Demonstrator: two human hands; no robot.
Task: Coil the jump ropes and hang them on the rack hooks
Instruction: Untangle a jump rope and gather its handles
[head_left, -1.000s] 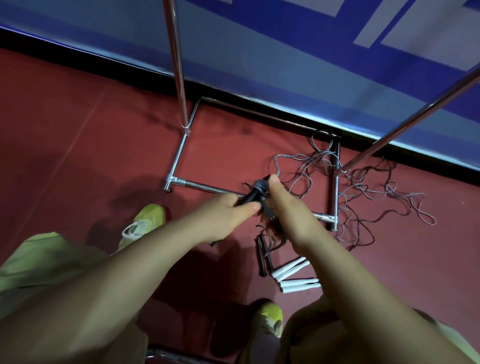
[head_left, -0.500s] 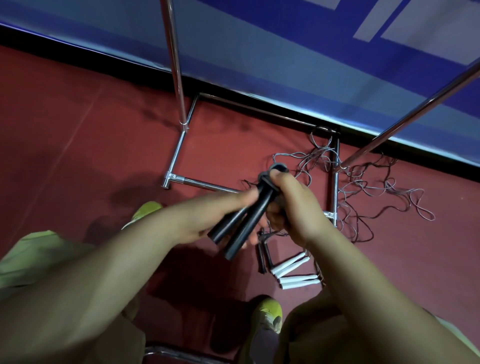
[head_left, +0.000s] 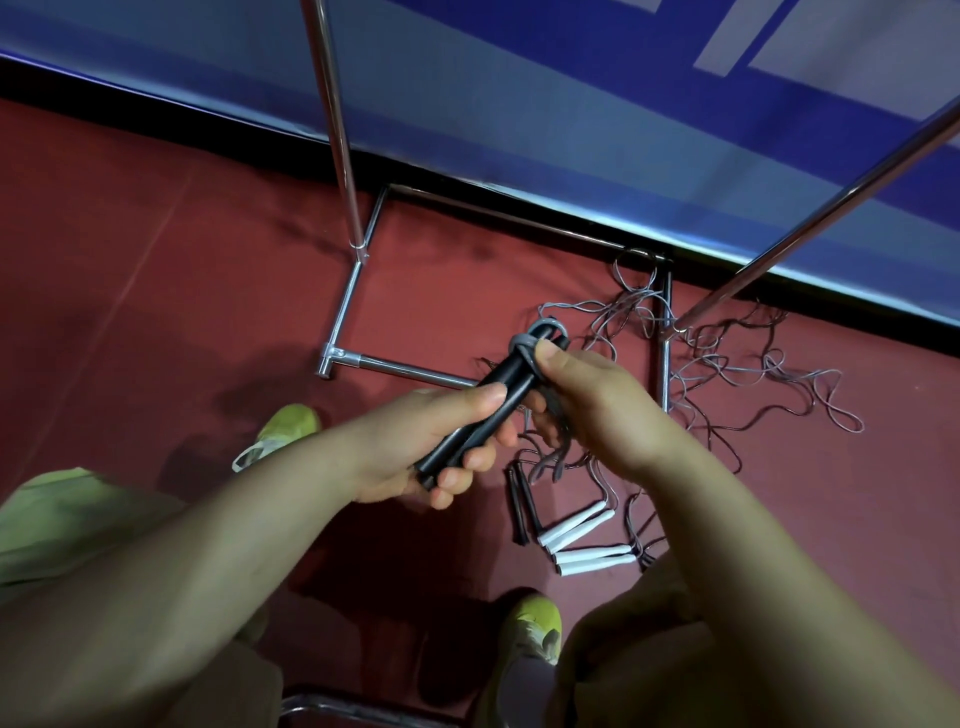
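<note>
The left hand (head_left: 415, 447) grips the paired black handles (head_left: 483, 415) of one jump rope above the red floor (head_left: 156, 312), while the right hand (head_left: 587, 410) pinches the grey cord (head_left: 527, 345) wrapped round their upper ends. Judged best practice: keep the handles parallel and the wrap taut so the coil cannot slip. Uncoiled ropes (head_left: 727, 364) and white handles (head_left: 576, 530) lie by the rack base (head_left: 405, 366).

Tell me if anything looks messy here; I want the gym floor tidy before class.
Yes. Loose ropes lie in a tangle on the floor, snarled around the rack base. Two pairs of white handles and a dark pair lie beside them, uncoiled. Only the black handles are in hand.
</note>
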